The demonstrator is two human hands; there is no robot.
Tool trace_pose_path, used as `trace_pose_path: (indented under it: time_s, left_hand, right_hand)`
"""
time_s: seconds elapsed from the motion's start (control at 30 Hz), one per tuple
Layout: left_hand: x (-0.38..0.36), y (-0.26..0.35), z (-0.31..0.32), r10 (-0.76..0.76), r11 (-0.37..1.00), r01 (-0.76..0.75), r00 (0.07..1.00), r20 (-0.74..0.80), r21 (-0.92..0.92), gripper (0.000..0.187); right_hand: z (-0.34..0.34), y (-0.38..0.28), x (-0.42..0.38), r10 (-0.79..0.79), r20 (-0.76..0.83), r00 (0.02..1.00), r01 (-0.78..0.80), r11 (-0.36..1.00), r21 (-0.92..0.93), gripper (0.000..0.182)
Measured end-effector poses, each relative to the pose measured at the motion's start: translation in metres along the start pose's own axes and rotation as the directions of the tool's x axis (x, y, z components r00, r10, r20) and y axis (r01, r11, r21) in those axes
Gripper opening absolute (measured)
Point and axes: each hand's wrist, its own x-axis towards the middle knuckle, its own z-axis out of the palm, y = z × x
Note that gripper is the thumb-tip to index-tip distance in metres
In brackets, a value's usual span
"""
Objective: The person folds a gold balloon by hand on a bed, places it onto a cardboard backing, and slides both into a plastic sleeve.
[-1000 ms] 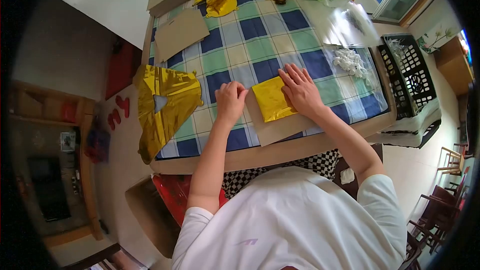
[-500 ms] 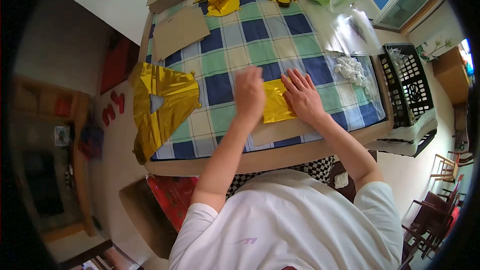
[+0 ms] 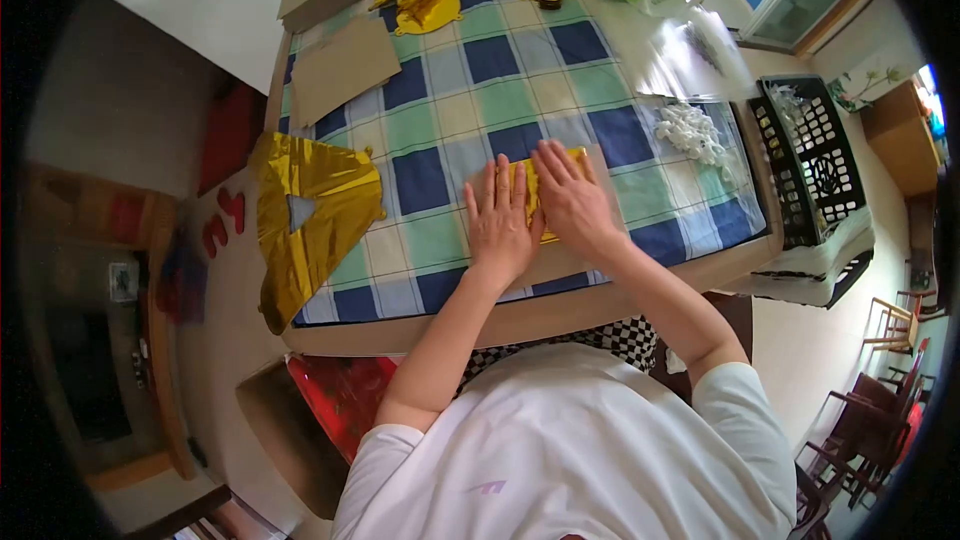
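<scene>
Both hands are lying palm-down and flattened out, with neither pinching anything: the left hand (image 3: 502, 225) is spreading its fingers, while the right hand (image 3: 575, 202) is keeping its own closer together. Standing here, I'm thinking the gold foil (image 3: 532, 185) could easily be slipping askew if one palm were bearing harder than the other, since such shiny film is probably slick on bare cardboard (image 3: 560, 265). Uneven pressure could be creasing it too, and any air caught inside could be making the edges lift once a palm came away.

As for where it is, the foil is lying beneath the hands, mostly covered, with strips showing between them and past the right fingertips. The cardboard is sitting underneath, reaching out on the person's side, and the plaid cloth (image 3: 430, 205) is carrying it all. Off to the left, well apart, a larger gold sheet (image 3: 335, 180) is spreading loosely.
</scene>
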Motion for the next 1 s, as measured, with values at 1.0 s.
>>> trace_pose_path:
  time_s: [1.0]
  left_hand:
    - [-0.001, -0.001, 0.002, -0.049, 0.998, 0.048, 0.998, 0.034, 0.027, 0.064]
  right_hand:
    - [-0.029, 0.055, -0.061, 0.524, 0.181, 0.832, -0.538, 0.685, 0.491, 0.023]
